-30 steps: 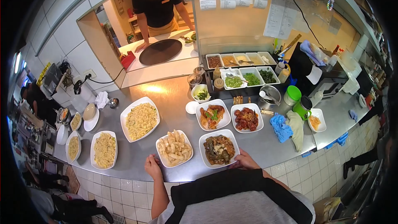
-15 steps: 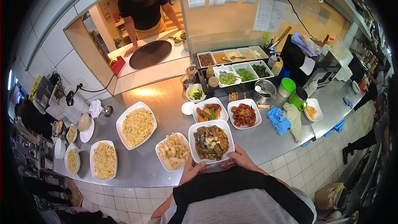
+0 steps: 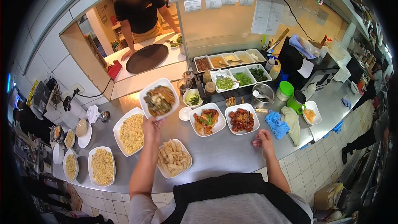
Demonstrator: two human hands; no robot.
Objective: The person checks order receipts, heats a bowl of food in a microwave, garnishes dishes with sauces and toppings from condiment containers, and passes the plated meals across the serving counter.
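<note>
My left hand (image 3: 151, 129) grips the near edge of a square white bowl of dark braised food topped with chopped garlic (image 3: 159, 100). The bowl is raised above the counter, tilted, toward the serving window. My right hand (image 3: 262, 139) holds nothing, its fingers loosely bent and apart, over the counter's front edge near a blue cloth (image 3: 276, 122). Between my hands stand a bowl of golden fried strips (image 3: 174, 157), a plate of browned meat with a green garnish (image 3: 207, 121) and a plate of glazed red-brown pieces (image 3: 242, 118). A large bowl of fried rice (image 3: 132, 132) is beside my left hand.
Across the window, a person (image 3: 141, 20) leans by a dark oval tray (image 3: 146, 58). More fried rice (image 3: 102, 166) stands at left. Topping containers (image 3: 241, 77) line the back, beside a steel pot (image 3: 263, 93) and a green-lidded container (image 3: 285, 89).
Both hands held the braised dish near my body. My left hand has carried it forward and left; my right hand has let go and moved right.
</note>
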